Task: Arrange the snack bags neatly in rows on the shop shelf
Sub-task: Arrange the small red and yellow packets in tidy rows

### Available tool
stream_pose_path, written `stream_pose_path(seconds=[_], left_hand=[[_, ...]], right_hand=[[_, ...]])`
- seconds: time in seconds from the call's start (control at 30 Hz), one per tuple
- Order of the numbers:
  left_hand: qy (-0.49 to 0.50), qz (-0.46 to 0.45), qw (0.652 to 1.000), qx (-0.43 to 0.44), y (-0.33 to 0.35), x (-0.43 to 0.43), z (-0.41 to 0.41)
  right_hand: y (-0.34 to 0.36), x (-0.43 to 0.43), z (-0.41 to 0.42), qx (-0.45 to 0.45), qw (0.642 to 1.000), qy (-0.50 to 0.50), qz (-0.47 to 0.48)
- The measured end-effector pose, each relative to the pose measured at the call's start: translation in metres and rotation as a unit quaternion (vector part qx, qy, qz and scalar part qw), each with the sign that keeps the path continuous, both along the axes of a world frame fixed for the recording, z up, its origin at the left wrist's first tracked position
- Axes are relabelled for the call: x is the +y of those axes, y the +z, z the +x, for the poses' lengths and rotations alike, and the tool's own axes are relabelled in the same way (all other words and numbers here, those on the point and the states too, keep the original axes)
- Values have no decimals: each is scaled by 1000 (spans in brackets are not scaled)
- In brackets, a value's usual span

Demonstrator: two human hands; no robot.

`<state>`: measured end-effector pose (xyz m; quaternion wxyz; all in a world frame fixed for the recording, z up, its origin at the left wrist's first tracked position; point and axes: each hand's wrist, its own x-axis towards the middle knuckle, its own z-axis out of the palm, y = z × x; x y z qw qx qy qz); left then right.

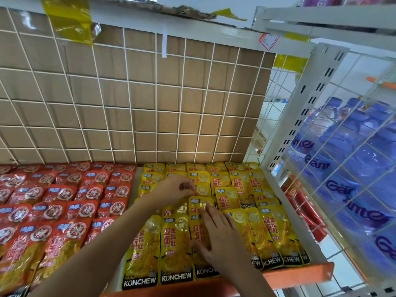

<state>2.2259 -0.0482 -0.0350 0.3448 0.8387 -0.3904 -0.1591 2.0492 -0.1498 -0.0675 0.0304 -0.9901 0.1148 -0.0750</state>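
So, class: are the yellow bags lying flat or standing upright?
Flat: the yellow bags lie face-up, overlapping in rows on the shelf.

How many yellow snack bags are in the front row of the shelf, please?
5, perhaps more: far left, second, third under the right hand, fourth, fifth. A sliver at the right end may be another bag, mostly hidden.

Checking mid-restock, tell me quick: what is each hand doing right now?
Left hand: fingers pinched on a yellow snack bag.
Right hand: open, flat on the front yellow bags.
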Motion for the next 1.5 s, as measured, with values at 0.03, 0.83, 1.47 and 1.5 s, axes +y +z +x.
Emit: stream_pose_path(seconds=[0.03, 0.83, 1.47, 1.5], left_hand=[[-18, 16, 1000, -7, 1, 1, 4], [-137, 113, 984, -29, 7, -4, 14], [-121, 135, 982, -47, 6, -9, 13], [-121, 135, 982, -51, 6, -9, 13]], right_hand=[[0, 0, 0, 1, 1000, 0, 0], [-10, -1, 0, -37, 999, -5, -17], [-4, 3, -5, -71, 997, 4, -24], [-3, 3, -5, -70, 997, 3, -24]])
